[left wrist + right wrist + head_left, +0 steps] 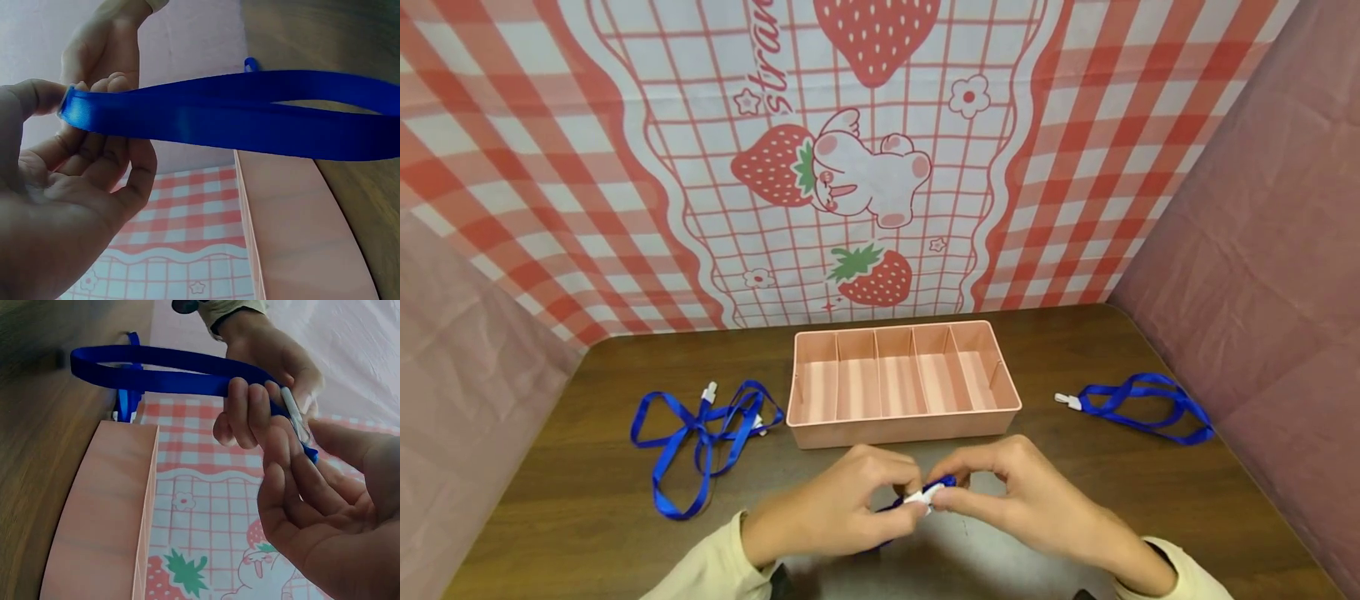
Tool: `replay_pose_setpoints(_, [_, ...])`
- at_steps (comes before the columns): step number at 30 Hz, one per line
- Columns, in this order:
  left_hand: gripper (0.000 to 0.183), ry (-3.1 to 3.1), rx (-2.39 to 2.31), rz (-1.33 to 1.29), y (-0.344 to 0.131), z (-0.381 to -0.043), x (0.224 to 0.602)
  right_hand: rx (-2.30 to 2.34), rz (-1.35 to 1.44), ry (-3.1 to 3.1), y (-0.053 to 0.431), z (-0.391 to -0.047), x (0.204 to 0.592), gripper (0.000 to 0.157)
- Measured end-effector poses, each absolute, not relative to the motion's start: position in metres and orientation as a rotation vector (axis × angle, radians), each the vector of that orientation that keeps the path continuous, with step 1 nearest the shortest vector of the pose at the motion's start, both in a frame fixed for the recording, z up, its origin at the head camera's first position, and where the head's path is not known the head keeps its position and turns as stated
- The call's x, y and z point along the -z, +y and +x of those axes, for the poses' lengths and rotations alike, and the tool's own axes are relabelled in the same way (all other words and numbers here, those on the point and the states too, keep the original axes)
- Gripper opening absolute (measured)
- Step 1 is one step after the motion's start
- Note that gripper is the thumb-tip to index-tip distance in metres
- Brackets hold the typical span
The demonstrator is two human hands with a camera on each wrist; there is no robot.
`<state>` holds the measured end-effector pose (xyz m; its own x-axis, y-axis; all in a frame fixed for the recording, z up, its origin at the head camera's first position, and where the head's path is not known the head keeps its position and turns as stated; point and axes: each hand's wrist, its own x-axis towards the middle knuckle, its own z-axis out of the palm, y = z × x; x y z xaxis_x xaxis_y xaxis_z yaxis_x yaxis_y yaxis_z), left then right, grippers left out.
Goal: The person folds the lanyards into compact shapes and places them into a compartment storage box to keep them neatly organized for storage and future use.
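Observation:
In front of the pink box, both hands meet at a blue lanyard (pixel 187 122) with a white clip (pixel 925 497). The left hand (pixel 857 500) pinches the lanyard beside the clip between thumb and fingers. From the other side, the right hand (pixel 1026 496) pinches the clip end with its thumb and fingertips. A long loop of the strap (pixel 181 381) stretches away past the left hand in the right wrist view. Part of the clip is hidden behind the fingers.
A pink box (pixel 902 427) with several compartments stands at the table's back middle. Tangled blue lanyards (pixel 681 437) with white clips lie to the left. Another blue lanyard (pixel 1142 408) lies on the right. A strawberry-print cloth (pixel 880 208) hangs behind the table.

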<state>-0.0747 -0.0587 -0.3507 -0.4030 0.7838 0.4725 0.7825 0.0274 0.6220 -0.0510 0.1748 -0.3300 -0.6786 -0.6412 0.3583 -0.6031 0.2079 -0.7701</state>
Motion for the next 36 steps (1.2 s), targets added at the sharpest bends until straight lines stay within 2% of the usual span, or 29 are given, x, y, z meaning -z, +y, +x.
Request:
replay_pose_setpoints(9, [0.015, 2.282, -1.468, 1.433, -0.065, -0.070, 0.350, 1.547, -1.206, 2.530, 0.176, -0.046, 0.328, 0.020])
replay_pose_setpoints(15, [0.023, 2.289, -1.413, 1.251, -0.076, -0.066, 0.349, 1.603, -1.135, 2.562, 0.183, -0.044, 0.325, 0.022])
replay_pose_setpoints(22, [0.007, 2.257, -1.425, 1.194, -0.091, -0.064, 0.352, 1.653, -1.059, 2.542, 0.197, -0.041, 0.325, 0.022])
replay_pose_setpoints(30, [0.012, 2.206, -1.440, 1.214, -0.111, -0.067, 0.348, 1.568, -0.911, 2.680, 0.215, -0.036, 0.325, 0.022])
replay_pose_setpoints(36, [0.020, 2.279, -1.444, 1.097, -0.125, -0.066, 0.345, 1.528, -0.848, 2.751, 0.225, -0.034, 0.326, 0.025])
